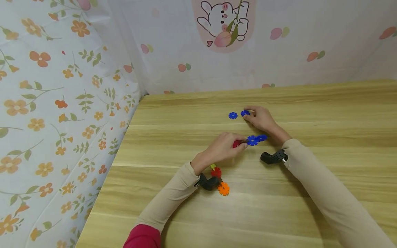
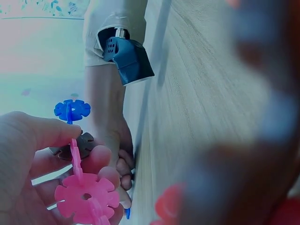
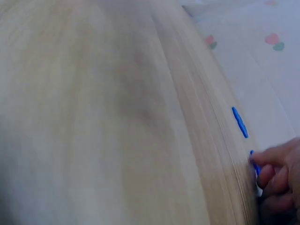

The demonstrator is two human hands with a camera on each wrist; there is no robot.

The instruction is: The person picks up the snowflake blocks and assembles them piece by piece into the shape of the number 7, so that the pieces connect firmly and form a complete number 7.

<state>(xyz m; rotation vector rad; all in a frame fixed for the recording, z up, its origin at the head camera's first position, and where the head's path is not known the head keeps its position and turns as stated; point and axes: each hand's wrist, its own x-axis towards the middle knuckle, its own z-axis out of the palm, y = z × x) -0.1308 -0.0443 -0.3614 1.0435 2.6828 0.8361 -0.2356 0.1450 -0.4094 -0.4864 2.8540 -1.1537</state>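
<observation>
My left hand [image 1: 225, 146] pinches a chain of notched, flower-shaped plastic discs between thumb and fingers. In the left wrist view, a pink disc [image 2: 70, 199], a dark grey disc [image 2: 85, 144] and a blue disc [image 2: 72, 110] are slotted together at its grip. Two blue discs [image 1: 253, 140] stick out to the right of that hand in the head view. Farther back, my right hand [image 1: 260, 118] has its thumb and fingertips on the edge of a loose blue disc [image 1: 245, 113] at the tabletop. Another blue disc [image 1: 233, 115] lies just left of it.
Under the left wrist show a yellow-green piece [image 1: 213, 166], a red disc [image 1: 216, 172] and an orange disc [image 1: 223, 188], partly hidden by the black wrist camera [image 1: 208, 182]. The wooden table [image 1: 310, 193] ends at a patterned cloth [image 1: 294, 51] behind.
</observation>
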